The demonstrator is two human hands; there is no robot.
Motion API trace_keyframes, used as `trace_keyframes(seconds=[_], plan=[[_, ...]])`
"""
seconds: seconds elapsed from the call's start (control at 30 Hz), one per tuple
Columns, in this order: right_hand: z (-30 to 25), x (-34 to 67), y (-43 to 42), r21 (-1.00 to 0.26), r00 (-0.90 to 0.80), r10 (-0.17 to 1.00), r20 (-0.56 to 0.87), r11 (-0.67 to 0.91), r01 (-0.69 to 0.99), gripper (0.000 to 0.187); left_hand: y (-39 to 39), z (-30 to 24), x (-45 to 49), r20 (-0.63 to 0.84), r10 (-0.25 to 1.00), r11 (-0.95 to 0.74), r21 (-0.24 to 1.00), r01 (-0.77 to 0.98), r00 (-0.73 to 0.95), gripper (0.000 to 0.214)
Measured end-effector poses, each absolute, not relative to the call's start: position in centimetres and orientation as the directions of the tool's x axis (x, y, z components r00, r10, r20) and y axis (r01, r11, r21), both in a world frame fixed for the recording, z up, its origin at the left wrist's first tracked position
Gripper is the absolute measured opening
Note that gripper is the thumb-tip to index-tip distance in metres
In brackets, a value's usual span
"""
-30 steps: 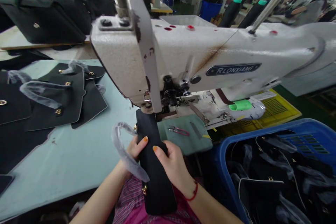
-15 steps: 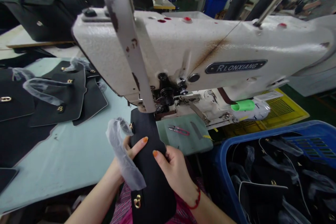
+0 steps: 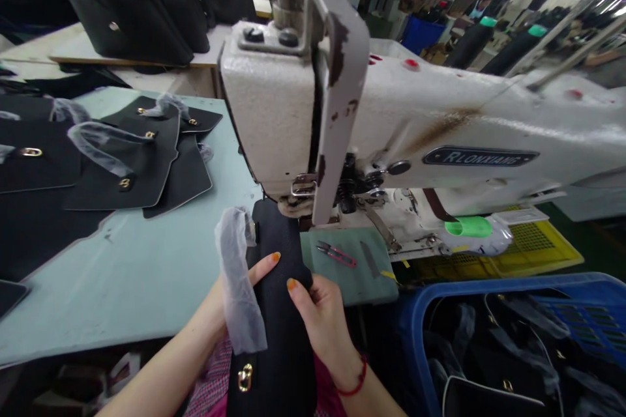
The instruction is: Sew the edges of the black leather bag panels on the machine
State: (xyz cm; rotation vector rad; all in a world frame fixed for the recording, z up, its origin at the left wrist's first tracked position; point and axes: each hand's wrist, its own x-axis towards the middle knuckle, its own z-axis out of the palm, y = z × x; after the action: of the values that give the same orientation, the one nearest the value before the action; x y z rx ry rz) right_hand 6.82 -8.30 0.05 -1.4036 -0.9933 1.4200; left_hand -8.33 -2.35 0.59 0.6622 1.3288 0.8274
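A black bag panel [image 3: 278, 313] runs from my lap up under the head of a white sewing machine [image 3: 391, 124]. My left hand [image 3: 232, 296] grips its left edge, thumb on top, next to a handle wrapped in clear plastic [image 3: 239, 280]. My right hand [image 3: 320, 316] clasps the panel's right edge with the thumb pressed on the black material. A gold ring fitting [image 3: 244, 378] shows near the panel's lower end. The needle area is hidden behind the machine head.
Black bag panels with gold fittings [image 3: 127, 163] lie on the pale blue table [image 3: 137, 273] to the left. Small thread snips [image 3: 337, 254] rest on a green pad. A blue crate [image 3: 513, 339] of black parts stands at the right. Finished black bags [image 3: 132, 19] sit behind.
The view has swung so the machine head sits further right. The panel has slid toward me, and its gold ring now shows lower. Both hands keep their grip.
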Motion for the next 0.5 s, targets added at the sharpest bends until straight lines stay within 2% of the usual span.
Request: trace_keyframes(seconds=[0.2,0.37,0.5], plan=[[-0.1,6.6,-6.7,-0.947,0.015,0.954,-0.298,-0.294,-0.131,0.038,-0.4,0.8,-8.4,-0.609,0.781,0.624,0.748,-0.224,0.139,0.059],[-1.0,6.4,-5.5,-0.94,0.04,0.951,-0.307,-0.296,-0.171,0.036,1.1,1.1,-8.5,-0.578,0.81,0.585,0.792,-0.176,0.094,0.066],[-1.2,6.3,-4.5,-0.933,0.041,0.952,-0.304,-0.289,-0.214,0.037,2.3,1.3,-8.4,-0.536,0.831,0.556,0.814,-0.17,0.149,0.059]])
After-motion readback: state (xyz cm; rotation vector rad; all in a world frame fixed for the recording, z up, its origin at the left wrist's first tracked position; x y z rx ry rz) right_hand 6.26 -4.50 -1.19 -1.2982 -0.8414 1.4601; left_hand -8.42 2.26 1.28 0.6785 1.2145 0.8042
